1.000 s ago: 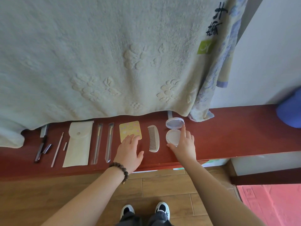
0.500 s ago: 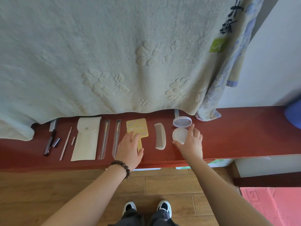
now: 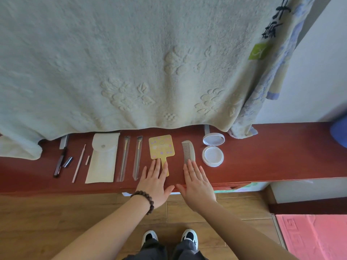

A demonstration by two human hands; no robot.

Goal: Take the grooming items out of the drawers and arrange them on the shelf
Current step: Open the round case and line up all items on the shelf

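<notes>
Grooming items lie in a row along the red shelf (image 3: 272, 152), long axes front to back. From the left end: pouch (image 3: 102, 158), two sleeved brushes, yellow hand mirror (image 3: 161, 146), comb (image 3: 188, 152), open compact (image 3: 213, 149). Left hand (image 3: 155, 182) flat, fingers straight, fingertips on the mirror's handle. Right hand (image 3: 197, 182) flat at the comb's near end; contact unclear. Both near the front edge.

Shelf (image 3: 281, 156) across frame middle: pouch (image 3: 102, 158) left, two brushes (image 3: 130, 158), mirror (image 3: 161, 147) centre, comb (image 3: 188, 152), compact (image 3: 213, 150) right; towel (image 3: 131, 62) above.
</notes>
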